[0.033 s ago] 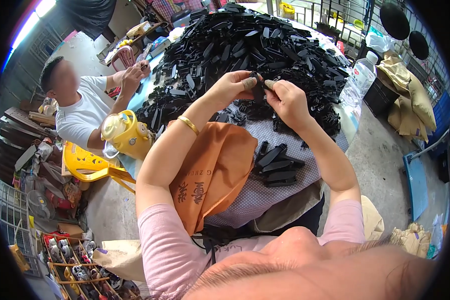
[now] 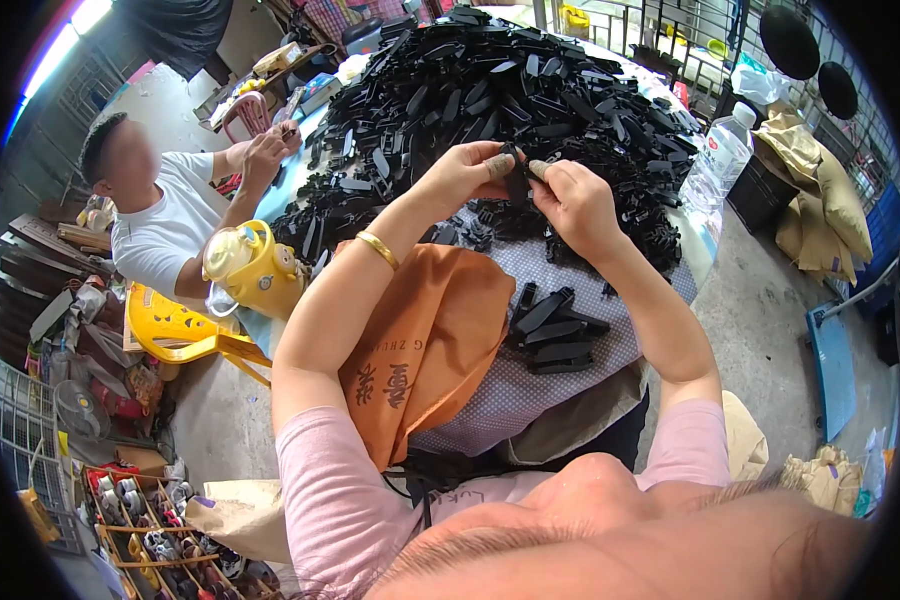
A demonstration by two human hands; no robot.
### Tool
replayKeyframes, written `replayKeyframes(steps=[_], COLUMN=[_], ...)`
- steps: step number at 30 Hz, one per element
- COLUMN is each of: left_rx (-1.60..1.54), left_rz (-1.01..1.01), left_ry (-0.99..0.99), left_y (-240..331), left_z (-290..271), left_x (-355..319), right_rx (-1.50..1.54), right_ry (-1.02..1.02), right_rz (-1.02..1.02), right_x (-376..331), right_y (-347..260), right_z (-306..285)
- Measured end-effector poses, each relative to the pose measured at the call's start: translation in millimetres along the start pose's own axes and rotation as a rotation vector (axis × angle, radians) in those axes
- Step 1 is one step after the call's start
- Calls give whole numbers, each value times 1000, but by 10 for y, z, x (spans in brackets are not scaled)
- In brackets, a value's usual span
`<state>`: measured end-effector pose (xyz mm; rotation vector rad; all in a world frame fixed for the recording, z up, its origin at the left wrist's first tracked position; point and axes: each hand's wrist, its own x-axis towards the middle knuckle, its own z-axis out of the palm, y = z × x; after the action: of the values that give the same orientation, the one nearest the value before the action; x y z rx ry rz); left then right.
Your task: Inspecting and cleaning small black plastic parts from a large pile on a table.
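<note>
Between my hands, in front of a big heap of black plastic parts (image 2: pixel 490 90), is a long, narrow black plastic piece (image 2: pixel 516 184). My left hand (image 2: pixel 467 172) pinches its upper left side, with tan tape wrapped round a digit. From the other side my right hand (image 2: pixel 576 203) closes on the same piece, its taped fingertip against the edge. The fingers hide part of it. Below them, a small group of flat black pieces (image 2: pixel 555 330) lies on the dotted cloth (image 2: pixel 610 300) over my lap. An orange cloth bag (image 2: pixel 435 330) rests beside my left forearm.
A yellow lidded jug (image 2: pixel 260 268) stands left on the table, near a co-worker in a white shirt (image 2: pixel 165 210) who handles something small. At right stands a large clear plastic bottle (image 2: pixel 720 155). A yellow chair (image 2: pixel 175 325) is at left, and tan sacks (image 2: pixel 820 200) lie at right.
</note>
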<state>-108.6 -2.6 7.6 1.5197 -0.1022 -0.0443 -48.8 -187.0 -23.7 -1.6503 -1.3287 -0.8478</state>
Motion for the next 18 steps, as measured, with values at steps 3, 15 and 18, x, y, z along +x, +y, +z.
replayKeyframes(steps=[3, 15, 18], left_rx=[143, 832, 729], left_rz=[13, 310, 235], left_ry=[75, 427, 490], left_y=[-21, -97, -96], left_z=[63, 305, 342], left_x=[-10, -18, -22], right_rx=[-31, -99, 8], right_ry=[-46, -299, -225], right_rz=[-28, -20, 16], right_x=[5, -34, -79], right_y=[-37, -109, -153], right_z=[1, -11, 73])
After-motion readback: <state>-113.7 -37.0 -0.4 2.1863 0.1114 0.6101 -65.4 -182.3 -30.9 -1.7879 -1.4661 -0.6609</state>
